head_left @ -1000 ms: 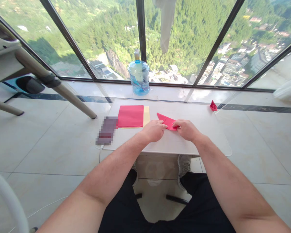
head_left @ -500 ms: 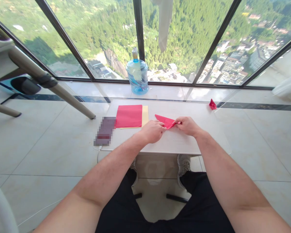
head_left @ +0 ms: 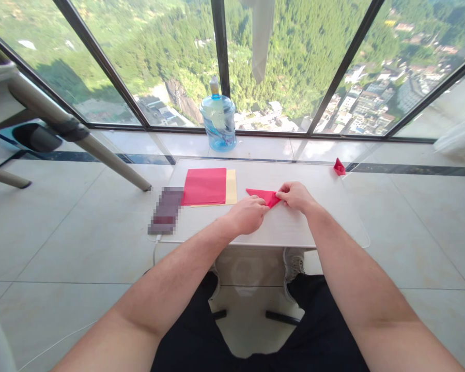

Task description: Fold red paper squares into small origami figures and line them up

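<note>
A folded piece of red paper (head_left: 264,196), roughly triangular, lies on the low white table (head_left: 290,227). My left hand (head_left: 250,213) rests at its near edge, fingers curled and fingertips pressed on the paper. At the paper's right corner, my right hand (head_left: 295,196) pinches it between thumb and fingers. Part of the paper's lower edge is hidden by my left fingers. Left of my hands sits a stack of red paper sheets (head_left: 205,186), with a yellow sheet (head_left: 231,186) showing beneath it.
A small folded red paper piece (head_left: 339,167) stands at the table's far right corner. The blurred-out phone (head_left: 166,211) with a white cable lies at the left edge. Behind the table, a blue water jug (head_left: 219,124) stands by the window. A metal leg (head_left: 112,160) slants in at left.
The red paper has turned slightly, its left tip now nearer to me. My right hand has shifted a little away from me at the right corner. My left hand keeps pressing on it.
</note>
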A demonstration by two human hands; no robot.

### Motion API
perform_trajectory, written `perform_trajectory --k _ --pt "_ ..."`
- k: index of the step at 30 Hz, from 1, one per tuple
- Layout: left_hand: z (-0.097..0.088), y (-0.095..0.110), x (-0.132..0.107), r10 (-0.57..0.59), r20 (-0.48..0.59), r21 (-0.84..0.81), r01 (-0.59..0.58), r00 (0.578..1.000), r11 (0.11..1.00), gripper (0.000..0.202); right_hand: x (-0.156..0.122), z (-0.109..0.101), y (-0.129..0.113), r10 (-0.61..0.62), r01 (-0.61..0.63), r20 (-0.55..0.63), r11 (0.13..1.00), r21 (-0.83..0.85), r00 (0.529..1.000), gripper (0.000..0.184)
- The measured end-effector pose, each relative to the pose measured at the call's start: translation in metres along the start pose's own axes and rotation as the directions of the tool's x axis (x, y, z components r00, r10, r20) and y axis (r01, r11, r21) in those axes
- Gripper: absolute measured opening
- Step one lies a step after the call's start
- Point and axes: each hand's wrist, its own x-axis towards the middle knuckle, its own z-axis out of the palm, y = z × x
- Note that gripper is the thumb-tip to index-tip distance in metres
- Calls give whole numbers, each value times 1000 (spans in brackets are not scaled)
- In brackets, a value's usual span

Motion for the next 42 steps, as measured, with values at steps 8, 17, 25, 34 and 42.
perform_trajectory --k 8,17,25,34,42 --pt "0 4 1 -21 -18 34 21 1000 999 26 8 8 2 -74 62 -68 984 -167 995 7" --pt "0 4 1 -32 -9 14 33 999 999 23 6 12 -4 -94 75 -61 963 -259 994 10" --pt "0 8 1 -101 3 9 101 995 995 48 6 13 -4 -86 64 -64 956 -286 994 12" --pt "2 10 1 -104 31 55 102 994 993 54 6 16 -5 -67 40 -81 955 -295 994 10" --pt "0 11 2 -109 43 51 107 993 993 54 4 15 -10 -66 35 -85 948 -317 994 11"
